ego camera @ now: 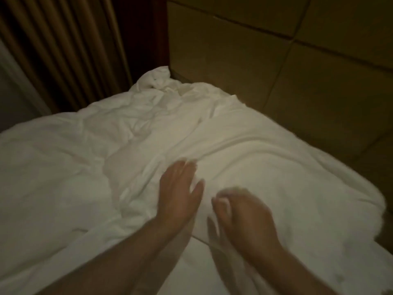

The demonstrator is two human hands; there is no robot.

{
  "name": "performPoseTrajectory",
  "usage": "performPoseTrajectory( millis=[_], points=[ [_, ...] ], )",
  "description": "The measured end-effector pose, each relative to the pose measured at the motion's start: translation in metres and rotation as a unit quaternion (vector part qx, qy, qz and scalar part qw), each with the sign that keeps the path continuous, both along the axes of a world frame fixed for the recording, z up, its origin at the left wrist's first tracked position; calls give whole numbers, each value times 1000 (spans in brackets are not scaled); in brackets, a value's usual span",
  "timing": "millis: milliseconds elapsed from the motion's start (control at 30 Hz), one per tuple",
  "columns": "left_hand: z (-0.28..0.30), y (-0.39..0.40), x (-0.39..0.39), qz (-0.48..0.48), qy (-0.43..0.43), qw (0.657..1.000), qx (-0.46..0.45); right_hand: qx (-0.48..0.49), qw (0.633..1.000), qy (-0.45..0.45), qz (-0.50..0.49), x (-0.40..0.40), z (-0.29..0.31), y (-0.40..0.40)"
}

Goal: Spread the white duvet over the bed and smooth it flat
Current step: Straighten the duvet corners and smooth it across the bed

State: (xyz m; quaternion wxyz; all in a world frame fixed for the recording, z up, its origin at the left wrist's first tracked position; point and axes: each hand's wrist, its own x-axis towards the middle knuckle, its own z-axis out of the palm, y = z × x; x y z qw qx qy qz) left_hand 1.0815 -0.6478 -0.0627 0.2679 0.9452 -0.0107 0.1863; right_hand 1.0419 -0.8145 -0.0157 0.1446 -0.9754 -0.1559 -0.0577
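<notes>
A white duvet lies rumpled across the bed, with deep creases through its middle and a bunched corner at the far end by the headboard. My left hand lies flat on the duvet with fingers straight, pressing the fabric. Just to its right, my right hand is blurred by motion; its fingers look curled, seemingly round a fold of the duvet, near the duvet's edge. Below that edge a strip of smooth white sheet shows.
A padded olive headboard rises behind and to the right of the bed. Brown pleated curtains hang at the far left, with a dark vertical panel between them and the headboard. The room is dim.
</notes>
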Motion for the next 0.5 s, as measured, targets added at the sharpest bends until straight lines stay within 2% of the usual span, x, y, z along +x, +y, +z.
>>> performPoseTrajectory(
  millis=[67,100,167,200,300,367,400,500],
  points=[
    [18,-7,52,14,68,997,-15,72,993,-88,-1,80,26,7],
    [22,-7,74,43,125,991,-22,61,994,-95,-1,120,25,13],
    [21,-5,99,83,224,971,-14,-19,996,-73,50,189,19,16],
    [18,-5,103,86,244,966,-5,-76,992,-45,86,219,12,11],
    [16,-6,110,33,230,972,-19,-187,959,69,202,260,9,-10],
    [21,-9,113,-22,222,974,-26,-183,955,98,211,264,11,-22],
    [23,-11,112,-44,204,978,-27,-172,958,73,219,267,12,-28],
    [29,-17,110,-59,123,987,-89,-117,952,-136,248,276,29,-46]
  ],
)
